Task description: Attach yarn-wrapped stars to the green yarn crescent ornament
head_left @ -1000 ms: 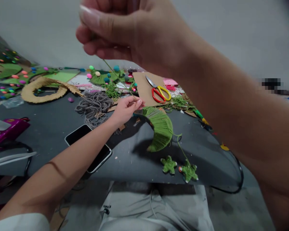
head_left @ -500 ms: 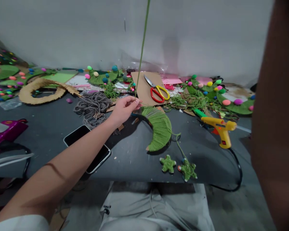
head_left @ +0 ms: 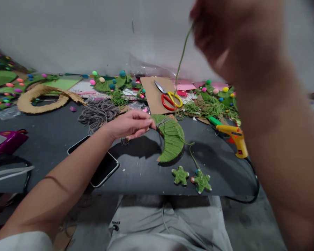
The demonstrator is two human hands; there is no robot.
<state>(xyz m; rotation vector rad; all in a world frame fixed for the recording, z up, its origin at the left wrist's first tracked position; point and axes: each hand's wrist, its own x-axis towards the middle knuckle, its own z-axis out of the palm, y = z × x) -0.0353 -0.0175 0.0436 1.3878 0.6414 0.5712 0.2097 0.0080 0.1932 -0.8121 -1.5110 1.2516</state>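
A green yarn-wrapped cardboard crescent (head_left: 172, 141) lies on the dark table in front of me. My left hand (head_left: 133, 124) pinches its upper left end between thumb and fingers. My right hand (head_left: 217, 38), blurred and close to the camera, is raised at the top right with its fingers closed on a strand of green yarn (head_left: 182, 54). That strand hangs slack and curved down in front of the scissors. Two small green yarn-wrapped stars, a left one (head_left: 180, 175) and a right one (head_left: 202, 182), rest near the table's front edge.
Red-and-yellow-handled scissors (head_left: 170, 99) lie on a cardboard sheet (head_left: 150, 92). A yellow glue gun (head_left: 234, 136) with a black cord is at right. Grey yarn (head_left: 98, 113), a phone (head_left: 104, 170) partly under my left forearm, and a tan paper-wrapped ring (head_left: 23, 103) are at left.
My right hand has come down into view at the top right with the yarn, which went from taut to slack. My left hand has dropped slightly, onto the crescent's end.
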